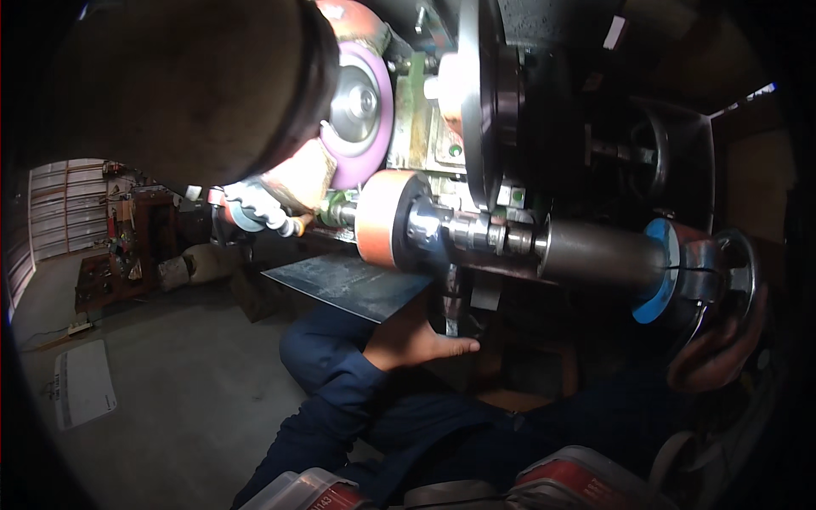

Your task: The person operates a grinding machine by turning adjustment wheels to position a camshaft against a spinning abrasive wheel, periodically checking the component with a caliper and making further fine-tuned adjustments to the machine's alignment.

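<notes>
On the right, the fingers of my right hand [718, 353] curl round the lower rim of a metal handwheel [750, 255] at the end of the machine. My left hand [412, 336] is palm-in below the machine, its thumb stretched to the right. Its other fingers are hidden near a short metal lever [452, 306] and a flat dark metal plate [348, 285]. Above it sits an orange-and-black drum [384, 219], in line with a shiny stepped shaft [476, 231] and a grey cylinder [599, 253]. A violet grinding wheel [374, 127] stands behind the drum.
A large dark round housing [195, 85] fills the upper left. A big disc [480, 102] rises behind the shaft, and a second handwheel [654, 153] is farther right. A blue ring [659, 272] surrounds the cylinder's end. A white board [83, 387] lies on the floor.
</notes>
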`<state>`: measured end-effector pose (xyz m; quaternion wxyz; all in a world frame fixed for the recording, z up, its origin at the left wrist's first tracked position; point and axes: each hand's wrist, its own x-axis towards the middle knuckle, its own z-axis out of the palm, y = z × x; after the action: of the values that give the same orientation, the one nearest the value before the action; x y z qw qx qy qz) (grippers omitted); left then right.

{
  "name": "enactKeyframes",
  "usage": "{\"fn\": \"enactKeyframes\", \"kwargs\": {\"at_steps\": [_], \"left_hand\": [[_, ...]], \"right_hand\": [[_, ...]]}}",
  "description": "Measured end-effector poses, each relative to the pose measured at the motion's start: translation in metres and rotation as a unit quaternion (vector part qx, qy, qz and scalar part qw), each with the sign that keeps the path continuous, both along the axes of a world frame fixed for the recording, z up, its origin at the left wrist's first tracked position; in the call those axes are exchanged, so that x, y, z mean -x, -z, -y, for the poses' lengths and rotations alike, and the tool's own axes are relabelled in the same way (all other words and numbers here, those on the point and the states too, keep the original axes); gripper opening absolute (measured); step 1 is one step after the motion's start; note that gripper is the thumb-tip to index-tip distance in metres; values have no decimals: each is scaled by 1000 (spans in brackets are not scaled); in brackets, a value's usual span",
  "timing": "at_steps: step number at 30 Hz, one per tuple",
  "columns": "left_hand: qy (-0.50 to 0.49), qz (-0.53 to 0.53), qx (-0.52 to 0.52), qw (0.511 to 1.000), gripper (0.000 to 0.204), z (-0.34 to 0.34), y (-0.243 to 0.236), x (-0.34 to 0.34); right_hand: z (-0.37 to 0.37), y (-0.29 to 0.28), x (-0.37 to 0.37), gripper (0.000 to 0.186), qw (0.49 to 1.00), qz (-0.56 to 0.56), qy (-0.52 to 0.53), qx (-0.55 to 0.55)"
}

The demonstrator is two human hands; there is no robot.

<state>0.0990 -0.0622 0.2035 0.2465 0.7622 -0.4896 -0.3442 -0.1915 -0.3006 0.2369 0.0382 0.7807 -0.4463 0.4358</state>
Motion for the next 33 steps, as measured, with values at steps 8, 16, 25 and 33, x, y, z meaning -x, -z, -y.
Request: {"fn": "enactKeyframes", "kwargs": {"at_steps": [8,16,25,33], "left_hand": [[-4,-3,-22,1000,93,-10,14,-5],[-65,-238,-34,968,84,-13,21,-8],[-121,-458,-36,880,83,-30,40,-19],[-126,-504,-28,854,102,-36,51,-21]], "right_hand": [[11,10,4,48,999,30,4,13],[20,7,8,37,996,27,-20,86],[22,-6,5,33,985,-72,-22,158],[17,-15,2,33,987,-69,-44,135]]}}
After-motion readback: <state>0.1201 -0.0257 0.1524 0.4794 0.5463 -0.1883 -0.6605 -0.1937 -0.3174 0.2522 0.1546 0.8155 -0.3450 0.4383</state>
